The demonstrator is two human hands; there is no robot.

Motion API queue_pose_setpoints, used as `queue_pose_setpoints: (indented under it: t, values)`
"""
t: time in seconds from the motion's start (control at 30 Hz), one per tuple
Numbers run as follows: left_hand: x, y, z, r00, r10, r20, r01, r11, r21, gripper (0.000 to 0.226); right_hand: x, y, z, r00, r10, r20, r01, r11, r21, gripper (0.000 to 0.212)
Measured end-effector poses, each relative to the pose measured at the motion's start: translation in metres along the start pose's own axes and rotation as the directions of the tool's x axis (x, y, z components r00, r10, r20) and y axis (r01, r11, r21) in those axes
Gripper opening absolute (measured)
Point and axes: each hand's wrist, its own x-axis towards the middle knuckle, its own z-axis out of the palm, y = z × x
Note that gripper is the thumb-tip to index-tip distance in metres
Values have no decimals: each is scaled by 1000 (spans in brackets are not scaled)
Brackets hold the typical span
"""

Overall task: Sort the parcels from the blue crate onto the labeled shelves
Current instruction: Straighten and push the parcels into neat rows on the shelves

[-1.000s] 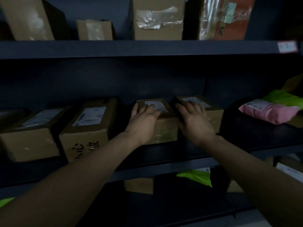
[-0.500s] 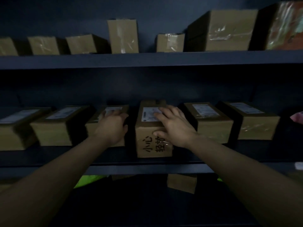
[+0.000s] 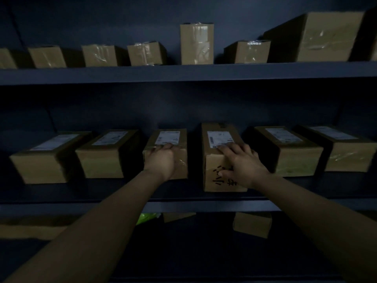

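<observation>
Dim lighting throughout; dark blue-grey shelving unit with a flat back panel of the same colour. Three levels visible.

Middle shelf [image 3: 204, 205]: smooth painted board with a straight front lip. Six brown cardboard boxes stand on it in a row, each with a white printed label on its top face and glossy clear tape across the seams.

Left hand [image 3: 161, 162]: palm against the front face of the third box [image 3: 173, 139], fingers curled over its top front edge, just touching the label's lower margin. Hand lies against the box; whether it is actually gripping, cannot tell.

Right hand [image 3: 242, 164]: fingers spread and laid flat on the top of the tall box [image 3: 214, 172], fingertips on the label, palm draped over the front upper corner. Not closed around anything. This box is taller than its neighbours, stands nearest the shelf edge, and carries black handwritten characters on its front face, partly hidden by the hand.

Upper shelf [image 3: 183, 72]: seven or so taped cardboard boxes of mixed sizes, one tall and upright, one large at far right.

Lower shelf: partly seen; cardboard boxes and a bright green soft packet [image 3: 148, 218].
</observation>
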Motion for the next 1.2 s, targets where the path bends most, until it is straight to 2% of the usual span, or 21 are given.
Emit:
queue_pose_setpoints:
  t: [0.4, 0.57, 0.73, 0.93, 1.1, 1.2]
  values:
    - [7, -14, 3, 997, 28, 76, -25, 999, -40, 61, -2, -15, 0, 999, 41, -10, -42, 999, -35, 80]
    - [10, -4, -9, 987, 23, 162, -10, 997, -80, 64, -8, -27, -5, 997, 49, -59, -52, 997, -53, 77]
    - [-7, 10, -20, 996, 88, -4, -88, 996, 4, 53, -14, -42, -21, 984, -16, -180, 11, 999, -31, 67]
    - [-23, 24, -38, 957, 223, -186, -231, 973, -23, 46, -18, -57, -41, 973, -48, -224, 50, 999, 4, 60]
    - [-30, 24, -47, 917, 300, -264, -305, 952, 26, 45, -18, -59, -51, 976, -40, -214, 33, 999, -35, 59]
    - [-33, 15, -46, 922, 292, -255, -285, 956, 67, 45, -14, -66, -52, 979, -57, -196, 45, 997, -64, 59]
